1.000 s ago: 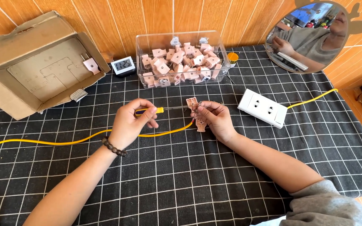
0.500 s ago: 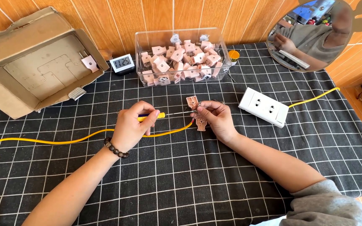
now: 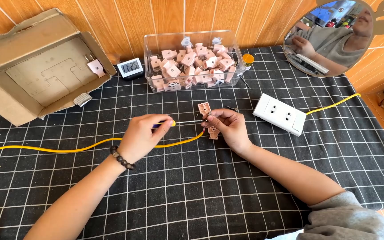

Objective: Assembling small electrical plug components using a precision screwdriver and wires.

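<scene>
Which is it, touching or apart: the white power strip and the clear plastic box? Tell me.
Apart. The head view shows black checked cloth plainly between the white power strip and the clear plastic box.

box (image 3: 36, 84) left | bin (image 3: 194, 62) behind hands — strip (image 3: 280, 114) right | all on cloth (image 3: 201, 195)

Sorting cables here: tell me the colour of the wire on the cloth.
Yellow wire, clearest in the head view.

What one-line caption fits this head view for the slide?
Left hand grips a yellow-tipped screwdriver while right hand holds an opened pink plug on a yellow cable.
</scene>
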